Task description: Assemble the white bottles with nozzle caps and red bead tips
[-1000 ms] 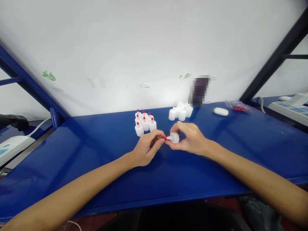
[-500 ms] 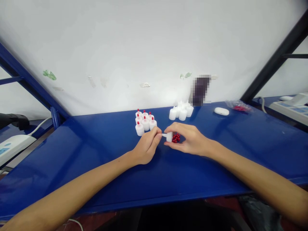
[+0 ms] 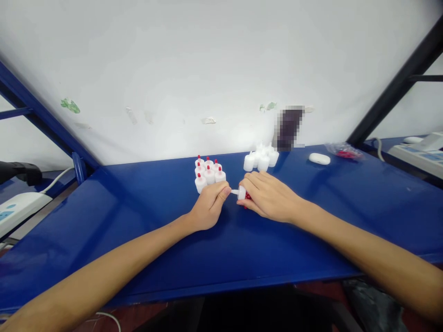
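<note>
My right hand (image 3: 272, 196) is closed round a small white squeeze bottle (image 3: 241, 192) lying on its side, its thin nozzle pointing left. My left hand (image 3: 211, 205) pinches the end of that nozzle between thumb and fingers, which hide the tip. Several small red caps (image 3: 248, 196) lie on the table behind the bottle, mostly covered by the right hand. Just beyond my left hand stands a cluster of white bottles with red caps (image 3: 209, 175). Past my right hand is a group of white bottles with no red caps (image 3: 263, 162).
The blue table (image 3: 166, 267) reaches back to a white wall. A white oval case (image 3: 319, 159) and a clear bag of red pieces (image 3: 345, 152) lie at the back right. Power strips (image 3: 19, 210) flank both sides, and a pixelated dark patch (image 3: 290, 128) is by the wall.
My right hand has shifted slightly left and its fingers have closed further over the bottle, covering more of the red caps. The left hand stays at the nozzle's end.
</note>
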The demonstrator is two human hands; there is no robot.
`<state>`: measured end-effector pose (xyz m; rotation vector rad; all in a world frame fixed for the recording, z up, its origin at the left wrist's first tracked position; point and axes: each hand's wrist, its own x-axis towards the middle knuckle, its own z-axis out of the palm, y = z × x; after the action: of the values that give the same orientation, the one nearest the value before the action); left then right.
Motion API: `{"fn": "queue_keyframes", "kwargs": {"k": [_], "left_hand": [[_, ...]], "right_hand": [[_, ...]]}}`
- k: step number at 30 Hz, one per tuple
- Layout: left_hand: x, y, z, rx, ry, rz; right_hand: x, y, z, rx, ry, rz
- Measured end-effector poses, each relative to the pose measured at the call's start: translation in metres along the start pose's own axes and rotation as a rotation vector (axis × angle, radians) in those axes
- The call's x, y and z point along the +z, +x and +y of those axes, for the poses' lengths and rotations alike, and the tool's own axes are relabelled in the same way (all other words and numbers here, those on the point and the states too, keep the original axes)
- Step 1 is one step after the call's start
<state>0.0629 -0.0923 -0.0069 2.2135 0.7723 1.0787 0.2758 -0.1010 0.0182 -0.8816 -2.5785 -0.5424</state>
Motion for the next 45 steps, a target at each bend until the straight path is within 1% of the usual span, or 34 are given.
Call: {"fn": "queue_keyframes", "kwargs": {"k": [4,9,11,14,17,18,19,22,24,27,30,33,37,40,42,43,44,45], "left_hand": [[0.0,-0.001,0.001,0.137,0.059,-0.002],[0.002,-0.003,-0.001,0.279,0.137,0.021],[0.002,-0.002,-0.001,0.322,0.172,0.023],[-0.004,0.001,0.0,0.409,0.263,0.019],[-0.021,0.004,-0.001,0.513,0.434,0.001],[-0.029,0.005,-0.002,0.533,0.506,-0.002],[-0.038,0.006,-0.004,0.554,0.58,0.0],[-0.063,0.007,-0.011,0.599,0.765,-0.041],[-0.073,0.008,-0.016,0.606,0.849,-0.088],[-0.076,0.008,-0.021,0.594,0.928,-0.156],[-0.071,0.009,-0.024,0.588,0.988,-0.191],[-0.069,0.01,-0.027,0.545,1.029,-0.175],[-0.072,0.013,-0.029,0.466,1.02,-0.152],[-0.07,0.012,-0.024,0.526,0.946,-0.046],[-0.061,0.011,-0.016,0.583,0.856,0.028],[-0.054,0.009,-0.012,0.594,0.804,0.043],[-0.046,0.007,-0.007,0.582,0.756,0.033],[-0.037,0.005,-0.003,0.538,0.716,0.004]], "right_hand": [[0.0,-0.002,-0.003,0.028,0.208,-0.038],[-0.005,-0.002,-0.005,0.105,0.527,-0.161],[-0.008,-0.001,-0.006,0.119,0.613,-0.181],[-0.011,0.0,-0.004,0.098,0.619,-0.186],[-0.011,0.0,0.007,0.082,0.533,-0.151],[-0.009,-0.002,0.014,0.117,0.492,-0.112],[-0.007,-0.003,0.022,0.187,0.434,-0.067],[0.004,-0.01,0.049,0.545,0.253,0.082],[0.011,-0.015,0.064,0.724,0.27,0.143],[0.018,-0.017,0.078,0.874,0.367,0.187],[0.023,-0.012,0.081,0.957,0.434,0.222],[0.027,-0.005,0.082,0.977,0.461,0.241],[0.031,-0.002,0.086,0.978,0.5,0.255],[0.029,-0.002,0.085,0.966,0.535,0.345],[0.024,-0.003,0.08,0.93,0.537,0.419],[0.021,-0.004,0.077,0.895,0.536,0.445],[0.019,-0.005,0.072,0.845,0.532,0.462],[0.016,-0.005,0.067,0.779,0.523,0.465]]}}
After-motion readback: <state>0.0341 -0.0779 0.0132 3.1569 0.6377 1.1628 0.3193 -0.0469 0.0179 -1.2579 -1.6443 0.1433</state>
